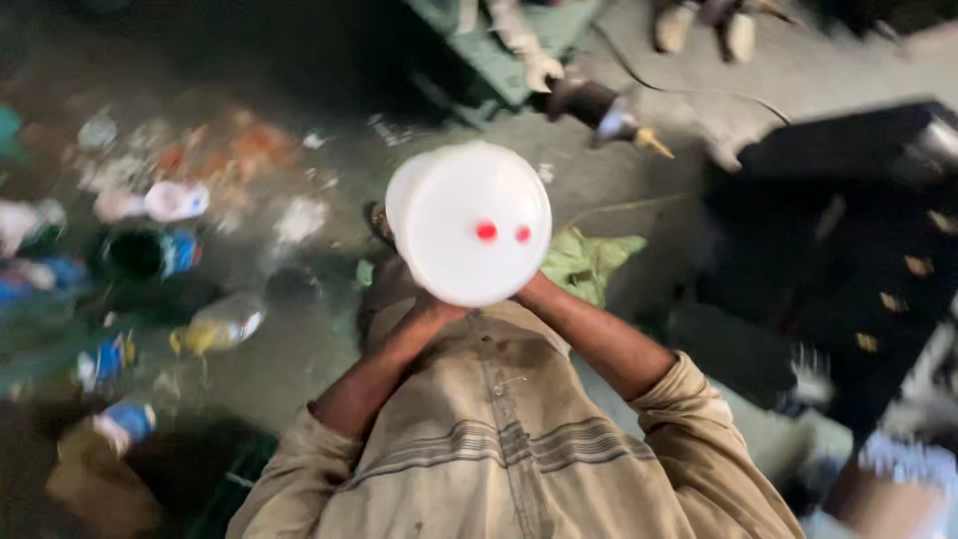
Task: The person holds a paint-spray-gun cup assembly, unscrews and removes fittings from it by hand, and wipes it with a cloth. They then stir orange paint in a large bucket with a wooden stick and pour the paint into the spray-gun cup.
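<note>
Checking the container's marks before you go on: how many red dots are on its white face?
2. Both sit side by side near the middle of the white container: one red dot on the left, one just right of it.

Dim light; grey concrete floor [329, 349] strewn with plastic litter [150, 210]; green cloth [589, 262]; black crate [848, 230] right.

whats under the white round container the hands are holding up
Below the white container lie a green cloth and grey floor. Both hands, apart from a bit of the left hand, and the floor straight beneath are covered by it.
</note>
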